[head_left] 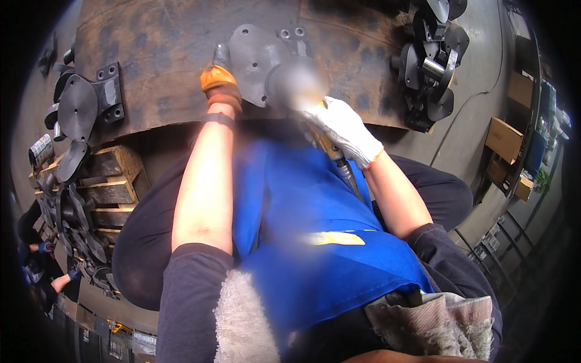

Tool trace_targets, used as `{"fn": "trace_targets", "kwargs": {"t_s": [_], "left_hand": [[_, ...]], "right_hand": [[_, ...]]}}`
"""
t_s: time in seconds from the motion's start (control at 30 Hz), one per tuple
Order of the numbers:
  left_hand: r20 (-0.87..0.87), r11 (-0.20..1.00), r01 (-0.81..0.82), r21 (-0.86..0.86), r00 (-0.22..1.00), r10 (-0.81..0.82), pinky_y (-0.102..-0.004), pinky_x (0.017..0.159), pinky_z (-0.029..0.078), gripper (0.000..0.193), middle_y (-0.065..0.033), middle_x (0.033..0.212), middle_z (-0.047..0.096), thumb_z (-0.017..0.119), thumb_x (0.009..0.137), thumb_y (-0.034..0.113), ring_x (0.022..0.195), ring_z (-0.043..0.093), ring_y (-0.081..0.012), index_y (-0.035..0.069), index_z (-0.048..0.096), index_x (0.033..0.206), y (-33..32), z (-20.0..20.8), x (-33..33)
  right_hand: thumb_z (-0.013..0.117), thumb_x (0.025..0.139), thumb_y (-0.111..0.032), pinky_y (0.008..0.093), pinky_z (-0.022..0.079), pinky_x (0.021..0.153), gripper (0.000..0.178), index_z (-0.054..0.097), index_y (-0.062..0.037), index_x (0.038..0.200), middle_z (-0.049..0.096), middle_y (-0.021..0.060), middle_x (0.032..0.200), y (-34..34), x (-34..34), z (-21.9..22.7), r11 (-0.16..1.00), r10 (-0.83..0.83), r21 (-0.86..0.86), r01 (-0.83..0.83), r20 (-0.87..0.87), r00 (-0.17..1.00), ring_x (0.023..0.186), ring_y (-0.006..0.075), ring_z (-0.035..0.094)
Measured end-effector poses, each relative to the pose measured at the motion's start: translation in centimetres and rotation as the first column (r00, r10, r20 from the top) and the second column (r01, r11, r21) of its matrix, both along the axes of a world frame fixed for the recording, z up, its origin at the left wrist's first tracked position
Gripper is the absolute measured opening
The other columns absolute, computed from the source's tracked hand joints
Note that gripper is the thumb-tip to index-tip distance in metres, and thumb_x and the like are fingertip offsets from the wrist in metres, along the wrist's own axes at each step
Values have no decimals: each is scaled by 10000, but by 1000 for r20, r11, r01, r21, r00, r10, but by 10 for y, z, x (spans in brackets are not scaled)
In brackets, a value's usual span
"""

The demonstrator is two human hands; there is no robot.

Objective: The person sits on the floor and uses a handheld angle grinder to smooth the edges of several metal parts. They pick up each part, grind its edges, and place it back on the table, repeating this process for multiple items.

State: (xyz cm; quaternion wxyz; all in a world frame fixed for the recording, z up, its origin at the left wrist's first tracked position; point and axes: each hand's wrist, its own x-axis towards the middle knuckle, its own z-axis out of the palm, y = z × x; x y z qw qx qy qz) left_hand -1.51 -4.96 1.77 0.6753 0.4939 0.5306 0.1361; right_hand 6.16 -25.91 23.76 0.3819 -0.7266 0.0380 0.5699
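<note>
My left hand [219, 83], in an orange and dark glove, is closed at the left edge of a grey metal bracket [247, 57], its thumb pointing away from me. The bracket has a rounded plate with several small holes, and lies near the front of the table. In a white knit glove, my right hand [345, 128] grips a yellow and black power grinder [328, 147], with a cord running back from its rear end. The grinder's head is over the bracket's right part. A pale blur hides the head and where it meets the metal.
The brown, stained metal table [163, 60] has a curved-looking front edge. More brackets [78, 106] stand at its left, and a pile of brackets [433, 66] at its right. A wooden pallet [115, 181] bears more parts. Another person [45, 260] is at far left; cardboard boxes [503, 140] stand right.
</note>
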Motion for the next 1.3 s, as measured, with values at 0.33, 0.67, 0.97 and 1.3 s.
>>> {"fn": "trace_targets", "kwargs": {"t_s": [0.33,0.67,0.97,1.3], "left_hand": [[-133,996,42,76,991,-31,-315,910,489,586,-32,1137,697,592,973,513,1000,611,-156,-22,688,1192,-8,43,6],[30,999,13,-40,999,-12,-304,931,473,615,-39,1174,679,568,978,527,1021,595,-160,-23,662,1237,-2,10,1],[-119,991,102,89,989,-91,-301,928,474,580,-28,1166,689,534,1003,503,1024,603,-165,-9,661,1244,-1,12,-1],[-10,995,-51,87,999,52,-325,862,485,568,-32,1048,698,589,974,509,932,595,-172,-26,694,1132,-2,-6,1]], "right_hand": [[705,913,-408,254,437,533,345,626,-76,860,590,0,698,-1,4,-1,995,-70,62,74,-54,996,575,95,534],[699,905,-437,256,450,546,371,639,-73,861,606,6,703,-11,2,-13,999,-31,42,33,-45,999,601,98,565],[674,908,-464,275,466,567,404,652,-63,868,617,12,708,-20,1,-18,999,-16,28,16,-7,1000,609,101,570],[679,916,-452,264,453,552,390,653,-69,851,616,11,700,-12,4,-10,999,-5,39,5,-1,1000,592,97,561]]}}
